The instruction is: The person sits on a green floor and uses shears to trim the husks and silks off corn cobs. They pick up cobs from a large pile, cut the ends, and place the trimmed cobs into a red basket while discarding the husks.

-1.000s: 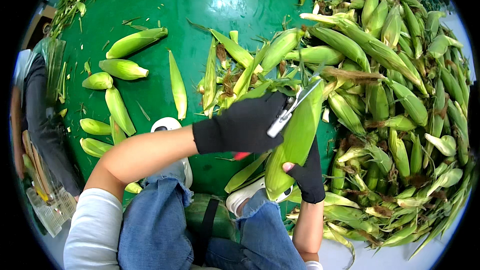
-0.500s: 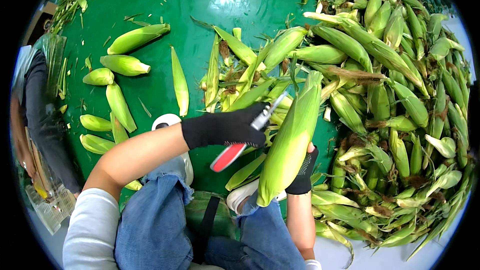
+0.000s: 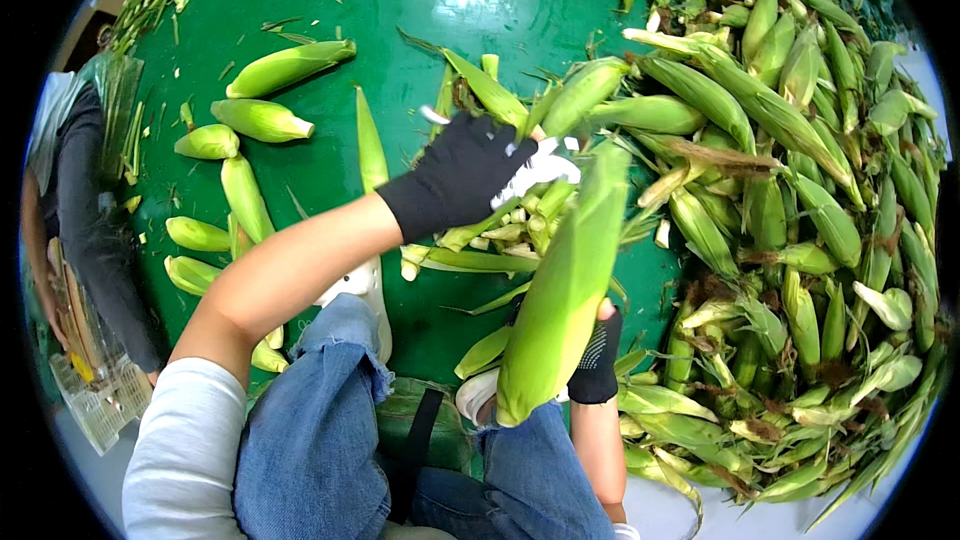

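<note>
in the head view, our right hand (image 3: 596, 360) grips the corn (image 3: 555, 310) low on its right side, holding it up over the near edge of the green surface (image 3: 400, 15). its long axis runs away from us, far end leaning right. our left hand (image 3: 450, 180), closed round a blurred pale tool (image 3: 538, 176), is left of that far end and nearer it than our right; we can't tell if tool and corn touch. the pile (image 3: 800, 250) covers the surface's right edge.
</note>
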The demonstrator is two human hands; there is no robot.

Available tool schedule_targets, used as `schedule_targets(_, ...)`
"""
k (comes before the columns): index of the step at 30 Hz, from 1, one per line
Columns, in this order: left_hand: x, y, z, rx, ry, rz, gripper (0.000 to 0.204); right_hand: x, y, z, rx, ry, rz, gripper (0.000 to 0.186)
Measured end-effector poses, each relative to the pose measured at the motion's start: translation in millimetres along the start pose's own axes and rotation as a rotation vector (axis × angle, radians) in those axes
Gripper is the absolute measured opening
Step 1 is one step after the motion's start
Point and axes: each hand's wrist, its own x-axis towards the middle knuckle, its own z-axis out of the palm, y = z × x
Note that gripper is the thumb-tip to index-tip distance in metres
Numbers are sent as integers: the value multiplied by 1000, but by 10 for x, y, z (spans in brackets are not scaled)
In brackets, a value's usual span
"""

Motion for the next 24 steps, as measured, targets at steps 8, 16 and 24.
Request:
schedule_targets(8, -478, -157, -358, -419, -434, -230, 58, 312, 73, -479, -87, 254, -78, 41)
schedule_targets(16, -1398, -126, -189, -1952, -198, -756, 36, 24, 218, 955, -918, -56, -330, 73)
schedule_targets(24, -3521, -1317, -112, -1578, 501, -1199, 44, 64, 89, 76, -944, 160, -399, 45)
